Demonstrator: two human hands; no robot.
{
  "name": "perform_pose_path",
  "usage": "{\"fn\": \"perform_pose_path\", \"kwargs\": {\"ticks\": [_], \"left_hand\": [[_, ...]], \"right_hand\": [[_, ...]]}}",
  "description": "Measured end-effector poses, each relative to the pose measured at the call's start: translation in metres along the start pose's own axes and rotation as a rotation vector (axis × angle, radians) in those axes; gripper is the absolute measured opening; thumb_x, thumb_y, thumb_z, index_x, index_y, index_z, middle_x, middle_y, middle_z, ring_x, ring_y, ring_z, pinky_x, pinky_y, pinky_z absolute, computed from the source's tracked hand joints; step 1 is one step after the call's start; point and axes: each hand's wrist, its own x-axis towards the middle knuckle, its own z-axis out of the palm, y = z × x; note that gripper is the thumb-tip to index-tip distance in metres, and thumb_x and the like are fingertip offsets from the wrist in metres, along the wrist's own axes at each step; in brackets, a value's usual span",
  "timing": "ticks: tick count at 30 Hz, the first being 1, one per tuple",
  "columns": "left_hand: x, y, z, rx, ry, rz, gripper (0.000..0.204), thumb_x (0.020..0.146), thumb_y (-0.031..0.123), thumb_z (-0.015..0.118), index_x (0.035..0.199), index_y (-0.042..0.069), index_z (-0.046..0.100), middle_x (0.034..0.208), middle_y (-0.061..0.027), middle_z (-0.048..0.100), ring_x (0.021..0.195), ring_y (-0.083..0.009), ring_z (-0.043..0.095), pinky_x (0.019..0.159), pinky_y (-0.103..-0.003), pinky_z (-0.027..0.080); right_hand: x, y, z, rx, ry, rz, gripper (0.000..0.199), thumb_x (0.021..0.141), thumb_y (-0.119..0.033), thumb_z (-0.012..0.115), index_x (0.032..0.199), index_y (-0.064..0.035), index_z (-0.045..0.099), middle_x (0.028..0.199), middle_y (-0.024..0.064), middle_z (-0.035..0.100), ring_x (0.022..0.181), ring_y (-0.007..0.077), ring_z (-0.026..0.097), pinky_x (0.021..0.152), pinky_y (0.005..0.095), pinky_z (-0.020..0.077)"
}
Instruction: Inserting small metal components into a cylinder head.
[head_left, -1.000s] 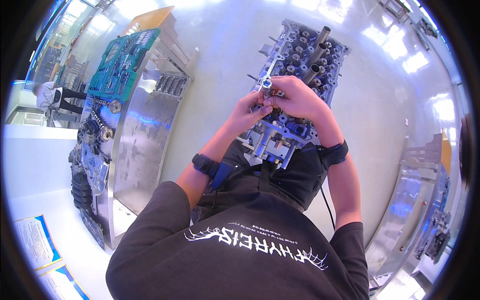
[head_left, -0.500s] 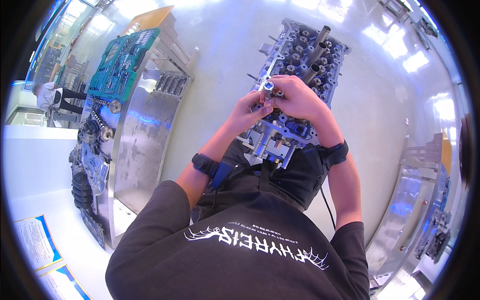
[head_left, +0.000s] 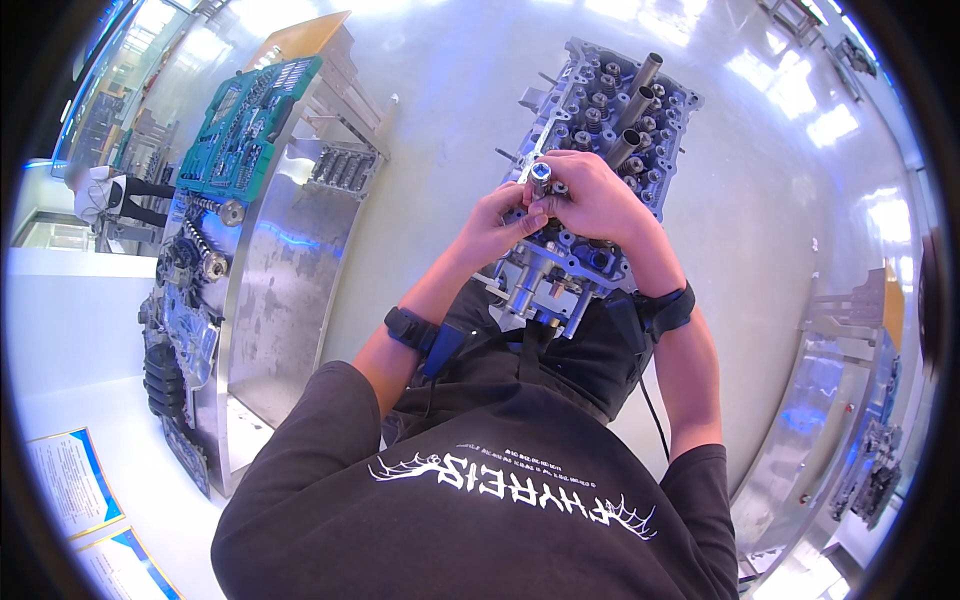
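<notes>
Between my hands stands a short silver metal socket, its square-holed end facing up. My left hand is closed, with thumb and fingertips pinching the socket's lower part. The fingers of my right hand are curled around it from the other side. The socket's bottom end is hidden behind my fingers. Just under and beyond both hands lies an engine cylinder head, with valve springs in rows and upright metal tubes along its middle. My hands cover part of its near end.
At left, a metal workbench carries a green tool case, camshafts and dark engine parts. Another cylinder head sits beside it. A person is far left. A second bench with parts stands at right.
The top of the socket has shifted very slightly to the right between my fingers. Both hands keep the same grip and place.
</notes>
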Motion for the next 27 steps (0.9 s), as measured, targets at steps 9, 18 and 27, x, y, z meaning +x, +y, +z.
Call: {"fn": "perform_pose_path", "kwargs": {"ticks": [9,18,27], "left_hand": [[0.003,-0.002,0.004,-0.015,0.005,-0.006,0.022,0.09,0.021,0.069,0.1,0.002,0.064,0.093,-0.0034,0.058,0.094,-0.0136,0.055,0.083,-0.03,0.045],[-0.001,0.004,0.003,0.028,0.011,0.031,0.024,0.09,0.022,0.069,0.103,0.002,0.065,0.092,-0.0074,0.06,0.092,-0.0158,0.056,0.08,-0.031,0.046],[0.0,-0.007,-0.012,-0.025,0.034,0.114,0.019,0.081,0.016,0.075,0.092,0.004,0.065,0.084,-0.0085,0.06,0.082,-0.0211,0.057,0.073,-0.035,0.046]], "right_hand": [[-0.002,0.002,0.0,-0.054,0.043,-0.02,0.014,0.071,-0.008,0.069,0.081,-0.001,0.062,0.08,0.0153,0.065,0.082,0.0361,0.062,0.074,0.0432,0.0492],[0.001,-0.01,0.003,-0.066,-0.015,0.116,0.024,0.071,-0.024,0.076,0.085,-0.0065,0.068,0.079,0.0111,0.066,0.081,0.03,0.064,0.074,0.0389,0.0506],[0.018,-0.015,0.007,-0.196,-0.031,0.048,0.023,0.074,-0.02,0.078,0.084,-0.0039,0.065,0.081,0.0104,0.064,0.077,0.0291,0.064,0.072,0.037,0.0505]]}}
